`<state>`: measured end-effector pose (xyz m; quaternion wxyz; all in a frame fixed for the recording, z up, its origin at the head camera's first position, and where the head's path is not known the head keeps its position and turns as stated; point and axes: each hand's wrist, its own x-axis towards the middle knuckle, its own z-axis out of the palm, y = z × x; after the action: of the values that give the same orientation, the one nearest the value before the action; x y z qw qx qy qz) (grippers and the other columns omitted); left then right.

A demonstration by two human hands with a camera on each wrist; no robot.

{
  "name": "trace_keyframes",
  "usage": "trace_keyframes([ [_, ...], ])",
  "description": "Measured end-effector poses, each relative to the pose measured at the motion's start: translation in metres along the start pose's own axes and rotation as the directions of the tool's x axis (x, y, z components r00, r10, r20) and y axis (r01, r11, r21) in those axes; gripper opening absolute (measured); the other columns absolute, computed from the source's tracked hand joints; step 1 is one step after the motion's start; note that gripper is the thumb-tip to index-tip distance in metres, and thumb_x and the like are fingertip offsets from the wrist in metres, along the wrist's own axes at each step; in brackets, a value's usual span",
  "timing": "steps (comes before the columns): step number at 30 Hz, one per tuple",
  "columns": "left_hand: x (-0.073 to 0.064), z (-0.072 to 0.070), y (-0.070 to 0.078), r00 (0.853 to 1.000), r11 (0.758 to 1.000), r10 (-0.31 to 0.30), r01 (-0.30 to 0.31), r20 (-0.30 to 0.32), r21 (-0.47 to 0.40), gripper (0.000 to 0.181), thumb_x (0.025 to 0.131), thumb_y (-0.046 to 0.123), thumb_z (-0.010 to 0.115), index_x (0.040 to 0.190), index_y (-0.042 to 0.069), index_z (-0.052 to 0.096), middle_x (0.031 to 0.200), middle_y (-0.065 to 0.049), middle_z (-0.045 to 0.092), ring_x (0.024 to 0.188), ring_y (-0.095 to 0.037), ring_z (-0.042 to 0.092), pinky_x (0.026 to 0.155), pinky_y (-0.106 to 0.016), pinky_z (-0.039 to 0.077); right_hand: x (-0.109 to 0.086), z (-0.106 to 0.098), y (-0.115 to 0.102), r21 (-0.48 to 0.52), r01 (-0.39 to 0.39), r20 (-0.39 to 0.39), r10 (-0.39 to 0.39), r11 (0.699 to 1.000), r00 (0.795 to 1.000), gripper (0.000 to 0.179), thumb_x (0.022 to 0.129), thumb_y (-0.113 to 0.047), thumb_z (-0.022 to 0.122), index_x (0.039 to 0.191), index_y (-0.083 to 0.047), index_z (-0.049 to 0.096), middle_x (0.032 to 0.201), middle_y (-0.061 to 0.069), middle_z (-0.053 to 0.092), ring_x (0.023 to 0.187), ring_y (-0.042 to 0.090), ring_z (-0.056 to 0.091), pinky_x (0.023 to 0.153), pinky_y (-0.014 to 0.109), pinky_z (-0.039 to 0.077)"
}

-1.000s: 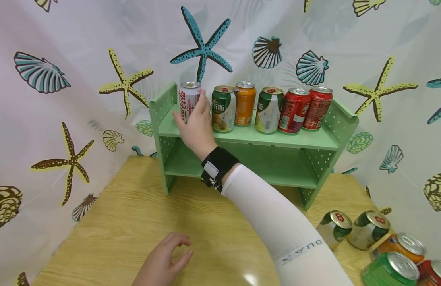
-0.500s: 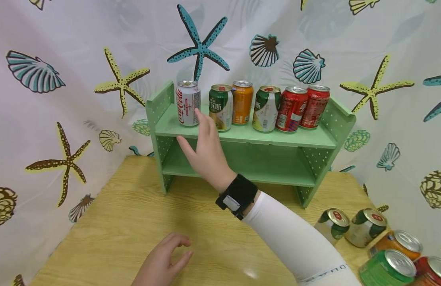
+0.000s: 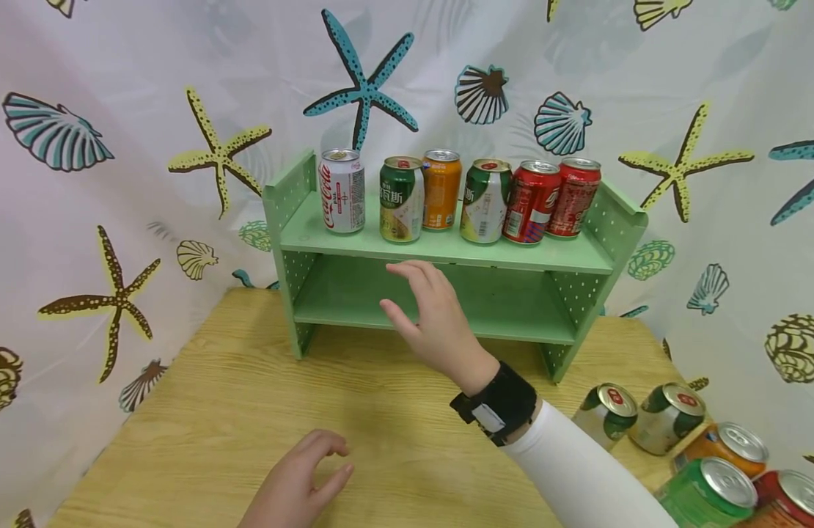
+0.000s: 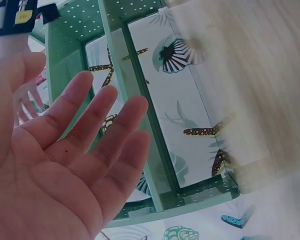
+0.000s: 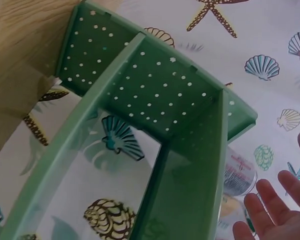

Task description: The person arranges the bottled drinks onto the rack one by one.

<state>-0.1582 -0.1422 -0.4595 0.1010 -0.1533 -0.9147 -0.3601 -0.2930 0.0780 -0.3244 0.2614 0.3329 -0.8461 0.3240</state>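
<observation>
A white Coca-Cola can [image 3: 342, 194] stands upright at the left end of the green shelf's [image 3: 446, 253] top board. To its right are a green-and-white can [image 3: 400, 205], an orange can [image 3: 441, 194], another green-and-white can [image 3: 485, 205], a red can [image 3: 532, 205] and a second red can [image 3: 574, 202]. My right hand [image 3: 443, 326] hovers in front of the lower board, fingers relaxed and holding nothing; the right wrist view shows its fingers [image 5: 270, 205] spread. Low in the head view, my left hand [image 3: 300, 477] is over the wooden table, loosely bent and holding nothing.
On the table's right side stand two green-and-white cans [image 3: 605, 416], an orange can [image 3: 724, 446], a green can [image 3: 704, 495] and a red can [image 3: 793, 500]. A patterned white curtain [image 3: 248, 44] hangs behind and beside the wooden table [image 3: 235, 396].
My right hand has let go of the white Coca-Cola can, which stays on the top board, and has drawn back down and to the right. The left hand has hardly moved.
</observation>
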Motion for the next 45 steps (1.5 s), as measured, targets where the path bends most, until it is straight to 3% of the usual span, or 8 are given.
trace_keyframes([
  [4, 0.002, -0.003, 0.002, 0.999, 1.0, -0.011, 0.011, 0.037, -0.005, 0.015, 0.092, 0.02, 0.079, 0.104, 0.022, 0.069, 0.11, 0.016, 0.065, 0.102, -0.015, 0.067, 0.086, -0.034, 0.058, -0.014, -0.009, 0.008, -0.013, -0.031, -0.013, 0.031, 0.999, 0.999, 0.046, 0.101, -0.023, 0.067, 0.143, -0.007, 0.054, 0.139, 0.012, 0.055, 0.129, 0.03, 0.051, 0.111, 0.053, 0.041],
  [13, 0.008, -0.002, 0.005, 0.997, 0.997, 0.07, -0.071, 0.043, 0.021, 0.016, 0.094, 0.024, 0.077, 0.106, 0.026, 0.067, 0.11, 0.019, 0.064, 0.104, -0.01, 0.067, 0.089, -0.035, 0.059, -0.044, -0.02, 0.021, 0.005, -0.114, -0.029, 0.114, 0.994, 0.993, 0.043, 0.101, -0.02, 0.067, 0.142, -0.009, 0.055, 0.14, 0.011, 0.054, 0.133, 0.031, 0.049, 0.112, 0.056, 0.038],
  [21, 0.019, -0.005, 0.013, 0.991, 0.993, 0.096, -0.102, 0.097, 0.054, 0.015, 0.096, 0.026, 0.075, 0.108, 0.023, 0.066, 0.111, 0.013, 0.063, 0.104, -0.012, 0.067, 0.089, -0.036, 0.058, -0.064, -0.028, 0.031, 0.008, -0.091, -0.094, 0.091, 0.996, 0.991, 0.039, 0.1, -0.017, 0.07, 0.136, -0.009, 0.06, 0.136, 0.011, 0.058, 0.13, 0.03, 0.054, 0.11, 0.051, 0.044],
  [25, 0.025, -0.005, 0.016, 0.989, 0.988, 0.13, -0.135, 0.073, 0.079, 0.017, 0.094, 0.023, 0.077, 0.108, 0.02, 0.066, 0.11, 0.01, 0.064, 0.104, -0.012, 0.067, 0.087, -0.034, 0.058, -0.074, -0.033, 0.036, -0.006, -0.09, -0.108, 0.089, 0.996, 0.99, 0.038, 0.098, -0.016, 0.072, 0.134, -0.009, 0.061, 0.135, 0.01, 0.059, 0.129, 0.03, 0.055, 0.109, 0.051, 0.045],
  [29, 0.031, -0.005, 0.019, 0.988, 0.982, 0.148, -0.153, 0.046, 0.11, 0.019, 0.092, 0.022, 0.079, 0.107, 0.019, 0.067, 0.109, 0.009, 0.065, 0.101, -0.01, 0.067, 0.084, -0.032, 0.058, -0.083, -0.038, 0.038, -0.032, -0.112, -0.094, 0.109, 0.993, 0.99, 0.041, 0.097, -0.016, 0.073, 0.136, -0.009, 0.06, 0.137, 0.011, 0.058, 0.13, 0.032, 0.054, 0.109, 0.053, 0.045],
  [41, 0.056, -0.013, 0.004, 0.996, 0.987, 0.093, -0.093, 0.006, 0.13, 0.021, 0.091, 0.018, 0.081, 0.108, 0.02, 0.068, 0.112, 0.005, 0.066, 0.105, -0.016, 0.069, 0.084, -0.035, 0.058, -0.106, -0.057, 0.043, -0.092, -0.155, -0.009, 0.155, 0.984, 0.988, 0.05, 0.095, -0.018, 0.076, 0.141, -0.012, 0.057, 0.141, 0.008, 0.055, 0.13, 0.03, 0.053, 0.108, 0.054, 0.043],
  [45, 0.058, -0.015, 0.002, 0.99, 0.984, 0.137, -0.138, 0.015, 0.115, 0.024, 0.091, 0.022, 0.081, 0.111, 0.019, 0.069, 0.118, 0.002, 0.067, 0.111, -0.018, 0.068, 0.089, -0.038, 0.059, -0.113, -0.065, 0.046, -0.115, -0.172, 0.036, 0.178, 0.978, 0.983, 0.052, 0.095, -0.019, 0.076, 0.142, -0.01, 0.056, 0.142, 0.009, 0.054, 0.13, 0.032, 0.053, 0.107, 0.057, 0.043],
])
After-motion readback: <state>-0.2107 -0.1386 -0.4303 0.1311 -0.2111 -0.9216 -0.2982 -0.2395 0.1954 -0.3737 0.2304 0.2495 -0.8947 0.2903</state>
